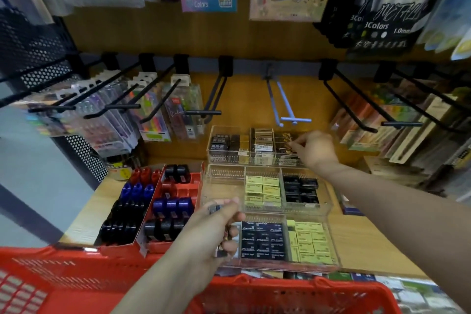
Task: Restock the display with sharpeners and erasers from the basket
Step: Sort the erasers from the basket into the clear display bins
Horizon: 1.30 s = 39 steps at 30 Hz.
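Observation:
Clear acrylic display trays [328, 208] stand in tiers on a wooden shelf, holding yellow erasers [263, 190] and black erasers [300, 188]. My right hand [314, 149] reaches into the top tray [210, 150] and pinches a small dark-and-gold eraser [289, 144] at its right end. My left hand [216, 227] hovers over the front tray, gripping several small dark erasers. The red basket [331, 290] sits at the bottom of the view, below my forearms.
Red cardboard trays [193, 186] with blue, black and red sharpeners stand left of the acrylic trays. Black peg hooks [201, 112] with pen packs jut out above the shelf, and a pale blue bare hook [288, 115] hangs right over the top tray.

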Motion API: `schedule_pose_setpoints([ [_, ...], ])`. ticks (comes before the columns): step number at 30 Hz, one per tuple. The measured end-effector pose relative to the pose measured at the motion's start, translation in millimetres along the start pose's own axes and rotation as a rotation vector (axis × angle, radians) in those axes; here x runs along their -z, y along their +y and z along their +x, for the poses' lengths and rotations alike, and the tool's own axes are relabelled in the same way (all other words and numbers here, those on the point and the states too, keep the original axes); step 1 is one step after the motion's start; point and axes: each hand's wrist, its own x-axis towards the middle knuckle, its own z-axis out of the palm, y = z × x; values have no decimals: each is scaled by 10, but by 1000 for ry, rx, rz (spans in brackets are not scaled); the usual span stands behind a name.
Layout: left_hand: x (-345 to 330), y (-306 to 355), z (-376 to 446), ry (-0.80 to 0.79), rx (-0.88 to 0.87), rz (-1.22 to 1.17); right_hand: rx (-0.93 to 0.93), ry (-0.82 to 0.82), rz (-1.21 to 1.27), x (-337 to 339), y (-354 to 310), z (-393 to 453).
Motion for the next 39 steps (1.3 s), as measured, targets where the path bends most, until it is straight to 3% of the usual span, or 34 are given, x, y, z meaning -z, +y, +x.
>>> schedule_pose_setpoints([
  [3,-7,6,43,15,36,-118,167,-16,-79,-24,86,-120],
  [8,-6,14,20,4,48,-162,284,-53,-251,-103,108,-279],
  [18,-39,63,-76,-88,38,-300,249,-119,-287,33,8,-347],
  [27,16,85,-153,-166,62,-422,129,-335,-481,25,-237,-331],
  [29,-11,113,-168,-183,55,-498,172,-258,-346,126,-261,-503],
  [32,-69,115,-216,-209,10,-522,267,-181,166,367,-385,-1095],
  [35,-183,92,-326,-224,-45,-531,59,-414,725,603,-556,-1847],
  [39,-303,14,-618,-287,-95,-568,-178,-465,1076,753,-596,-2374],
])
